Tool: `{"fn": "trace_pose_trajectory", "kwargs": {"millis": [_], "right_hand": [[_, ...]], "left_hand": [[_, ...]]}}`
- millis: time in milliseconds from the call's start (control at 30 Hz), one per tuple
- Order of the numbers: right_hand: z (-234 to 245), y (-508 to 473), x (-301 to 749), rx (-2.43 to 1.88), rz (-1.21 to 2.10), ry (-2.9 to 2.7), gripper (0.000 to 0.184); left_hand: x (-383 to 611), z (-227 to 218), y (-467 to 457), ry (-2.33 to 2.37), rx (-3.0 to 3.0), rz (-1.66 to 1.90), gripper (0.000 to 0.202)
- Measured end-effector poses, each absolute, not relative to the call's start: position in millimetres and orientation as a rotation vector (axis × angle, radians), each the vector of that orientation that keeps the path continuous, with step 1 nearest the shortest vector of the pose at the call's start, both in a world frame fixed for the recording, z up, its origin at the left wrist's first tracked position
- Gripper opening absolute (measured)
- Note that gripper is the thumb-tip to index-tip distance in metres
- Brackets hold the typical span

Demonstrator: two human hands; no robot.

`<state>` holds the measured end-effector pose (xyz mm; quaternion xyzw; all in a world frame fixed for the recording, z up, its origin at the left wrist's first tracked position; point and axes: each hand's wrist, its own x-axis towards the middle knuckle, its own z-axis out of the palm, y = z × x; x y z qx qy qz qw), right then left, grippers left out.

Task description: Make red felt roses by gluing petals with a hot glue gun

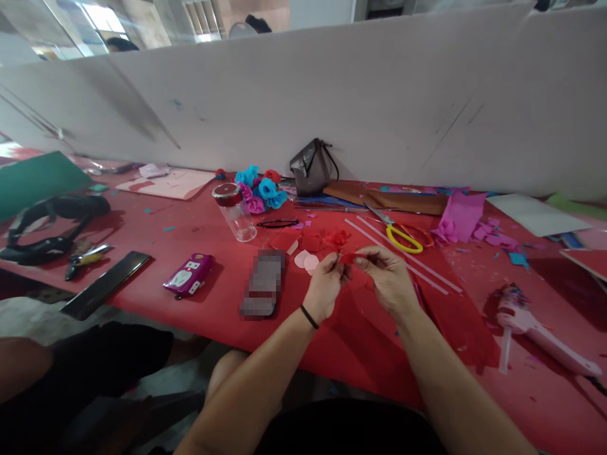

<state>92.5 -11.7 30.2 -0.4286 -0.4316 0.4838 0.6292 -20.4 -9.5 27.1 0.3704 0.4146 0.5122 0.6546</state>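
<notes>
Now the left grip [328, 284] and right grip [392, 278], nearly closed, are pinching red paper [348, 258] inward of the counter's [142, 226] front edge; toward the back edge, a lidded jar [237, 218] is standing before flowers [267, 189].

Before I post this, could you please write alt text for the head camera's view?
A person's left hand and right hand hold a small red piece above a red table. Nearby lie pale pink cut pieces, yellow-handled scissors and a pink glue gun. Farther back, blue, pink and red flowers sit beside a clear jar.
</notes>
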Motion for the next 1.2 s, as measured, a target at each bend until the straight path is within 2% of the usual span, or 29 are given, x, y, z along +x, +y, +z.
{"fn": "trace_pose_trajectory", "kwargs": {"millis": [267, 467, 900, 1200], "right_hand": [[33, -13, 94, -0.902, 1.148, -1.09, 0.015], [30, -6, 101, -0.891, 0.858, -1.173, 0.009], [29, -4, 99, -0.92, 0.592, -1.142, 0.016], [38, -11, 101, -0.831, 0.878, -1.137, 0.021]], "left_hand": [[-12, 28, -16, 0.758, 0.762, 1.066, 0.025], [-15, 32, -20, 0.701, 0.886, 0.993, 0.026], [-12, 33, -25, 0.67, 0.927, 0.93, 0.027], [-14, 31, -22, 0.688, 0.848, 0.991, 0.029]]}}
